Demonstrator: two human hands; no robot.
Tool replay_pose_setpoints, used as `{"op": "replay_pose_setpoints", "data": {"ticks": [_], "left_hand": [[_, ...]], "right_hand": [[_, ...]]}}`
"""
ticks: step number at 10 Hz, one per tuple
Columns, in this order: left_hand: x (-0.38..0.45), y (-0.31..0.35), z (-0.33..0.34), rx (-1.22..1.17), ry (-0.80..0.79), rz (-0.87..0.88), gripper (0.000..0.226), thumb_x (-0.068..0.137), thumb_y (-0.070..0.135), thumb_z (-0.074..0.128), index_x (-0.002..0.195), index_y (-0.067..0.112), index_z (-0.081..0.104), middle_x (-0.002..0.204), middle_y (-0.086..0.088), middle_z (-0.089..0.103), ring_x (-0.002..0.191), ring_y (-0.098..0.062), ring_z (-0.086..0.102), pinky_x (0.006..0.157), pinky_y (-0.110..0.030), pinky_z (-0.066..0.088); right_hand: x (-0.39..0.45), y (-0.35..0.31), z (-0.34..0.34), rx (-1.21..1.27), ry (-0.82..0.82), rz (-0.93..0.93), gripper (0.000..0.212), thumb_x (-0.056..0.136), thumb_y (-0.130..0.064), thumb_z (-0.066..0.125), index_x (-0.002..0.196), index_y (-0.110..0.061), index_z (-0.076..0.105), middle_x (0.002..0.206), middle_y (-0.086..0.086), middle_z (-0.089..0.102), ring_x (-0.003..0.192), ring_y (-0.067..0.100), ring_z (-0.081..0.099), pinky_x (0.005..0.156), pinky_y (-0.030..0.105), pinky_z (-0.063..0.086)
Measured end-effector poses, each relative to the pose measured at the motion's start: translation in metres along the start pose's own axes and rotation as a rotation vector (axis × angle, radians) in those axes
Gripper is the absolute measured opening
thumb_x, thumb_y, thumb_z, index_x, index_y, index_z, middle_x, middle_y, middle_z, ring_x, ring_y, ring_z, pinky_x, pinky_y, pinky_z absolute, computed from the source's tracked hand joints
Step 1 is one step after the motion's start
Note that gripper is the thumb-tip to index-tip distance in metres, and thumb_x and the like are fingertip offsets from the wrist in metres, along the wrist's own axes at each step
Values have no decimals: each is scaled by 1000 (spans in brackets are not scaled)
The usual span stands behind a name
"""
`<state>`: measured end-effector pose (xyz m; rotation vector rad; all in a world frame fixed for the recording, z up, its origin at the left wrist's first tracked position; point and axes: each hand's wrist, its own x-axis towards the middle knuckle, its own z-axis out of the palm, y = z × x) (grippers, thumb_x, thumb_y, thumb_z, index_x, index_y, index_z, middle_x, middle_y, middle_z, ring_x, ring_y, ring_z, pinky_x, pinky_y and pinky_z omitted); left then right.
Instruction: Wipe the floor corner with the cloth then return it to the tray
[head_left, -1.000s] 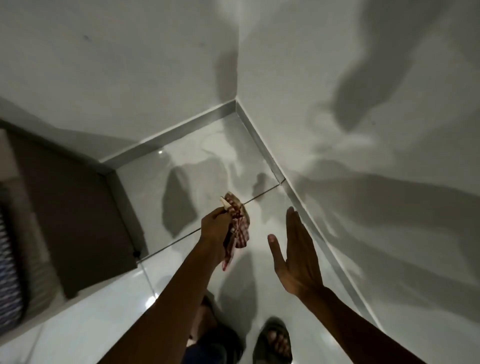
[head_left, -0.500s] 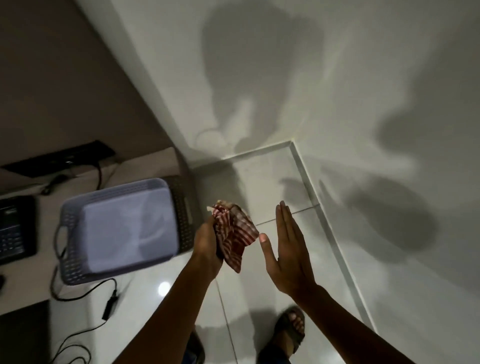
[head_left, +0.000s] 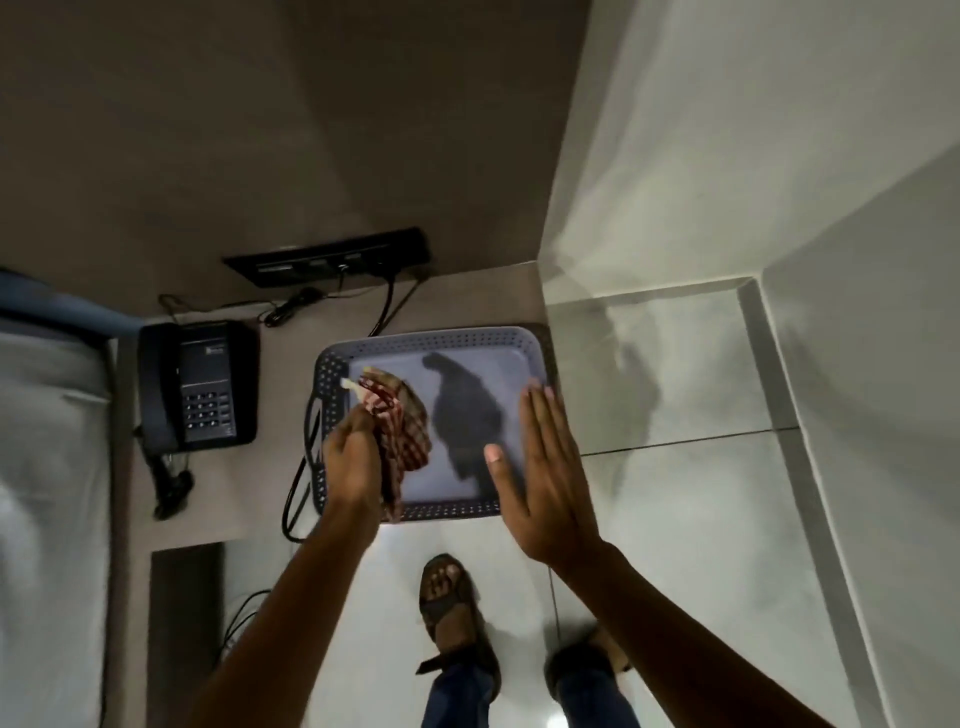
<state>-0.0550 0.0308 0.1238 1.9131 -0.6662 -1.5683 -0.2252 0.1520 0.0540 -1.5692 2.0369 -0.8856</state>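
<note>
Head view: left hand (head_left: 353, 457) has its fingers closed around the bunched checked cloth (head_left: 397, 423), held over the left part of the tray (head_left: 436, 338). Right hand (head_left: 545, 478) is flat with fingers spread, empty, over the tray's right edge. Phone (head_left: 200, 387) sits left of the tray. My advice: lower the cloth to tray centre, then let go, keeping it inside the rim.

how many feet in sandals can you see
2: one sandalled foot on the floor tile just below the tray, the other to its right, partly hidden under the right forearm.
</note>
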Motion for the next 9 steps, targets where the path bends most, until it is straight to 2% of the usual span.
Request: {"op": "replay_pose_setpoints", "data": {"ticks": [1,2,3,4,5,6,7,8,9], "left_hand": [[32,-8,-27,108,22,207,37,113,13,37,138,9,64,121,-9,74,109,-22,72,96,-34,60],[62,-28,-35,340,-18,382,37,111,12,40,132,29,66,122,-5,71,117,-34,69,93,-31,62],[92,-57,-31,779,-247,563,57,106,27,38,161,17,42,171,-19,32,159,-38,28,128,-62,31],[118,-89,-30,1280,-298,678,73,104,46,22,169,15,10,178,-19,-3,164,-38,-10,133,-65,0],[133,-107,-35,1409,-273,746,72,105,51,14,169,19,2,178,-18,-5,165,-40,-10,133,-64,-2],[141,-112,-41,1430,-275,780,70,106,51,14,168,22,0,178,-20,-3,165,-41,-7,133,-65,1],[143,-111,-42,1448,-320,745,71,106,54,11,168,22,-5,178,-18,-9,164,-39,-13,133,-64,-2],[133,-101,-43,1377,-339,745,73,106,55,7,168,17,-4,178,-17,-9,165,-36,-14,133,-65,1],[119,-86,-36,1231,-283,814,70,108,47,19,168,15,2,178,-17,-4,166,-35,-8,134,-64,5]], "right_hand": [[18,-4,37,-79,-154,23,88,115,-69,27,178,-9,16,189,10,11,177,26,8,144,50,13],[47,7,71,-203,-287,99,101,103,-87,6,179,-21,-6,188,3,-13,174,20,-12,137,38,-15],[61,29,98,-282,-298,79,106,104,-87,10,179,-13,-3,188,11,-11,175,28,-8,142,47,-8],[51,53,120,-337,-180,-1,94,112,-67,39,176,-2,20,186,20,14,175,37,16,140,59,19],[48,62,133,-409,-158,-2,88,114,-64,35,178,-5,19,188,17,13,175,35,15,141,56,16],[49,62,136,-439,-184,1,88,114,-65,31,178,-6,18,188,17,12,176,35,14,142,54,13],[50,59,132,-438,-260,28,90,113,-66,29,178,-5,17,188,18,10,175,37,13,141,58,15],[55,45,116,-341,-306,47,90,112,-65,26,177,-4,18,187,18,10,175,35,11,142,58,14],[65,26,95,-217,-239,9,84,113,-57,32,175,-1,23,186,18,16,175,33,14,143,56,12]]}}
